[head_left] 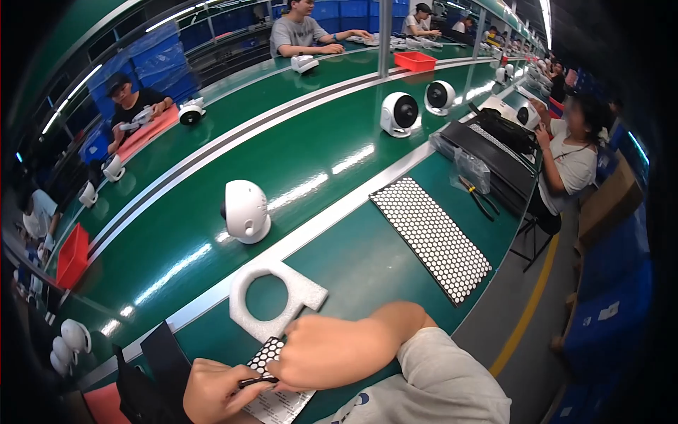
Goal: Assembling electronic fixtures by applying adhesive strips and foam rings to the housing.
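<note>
Low in the head view, my left hand [214,391] is closed, its thumb and finger pinching the dark edge of a small black sheet of white round dots [265,354]. My right hand [335,351] reaches across from the right, closed, with its curled fingertips at the same small sheet. Its fingers partly cover that sheet. Beneath both hands lies a pale sheet with printed labels [286,408], partly hidden. Just beyond my right hand is a white foam piece with a large round hole [244,311]. Further right rests a large black sheet with rows of white dots [431,240].
A white round-headed camera-like device [247,212] stands on the green conveyor [318,159], and others stand farther along. Yellow-and-black pliers [480,198] lie beside a clear plastic bag [472,169] and a black case [487,152]. A co-worker [568,155] sits at the right; others work across the line.
</note>
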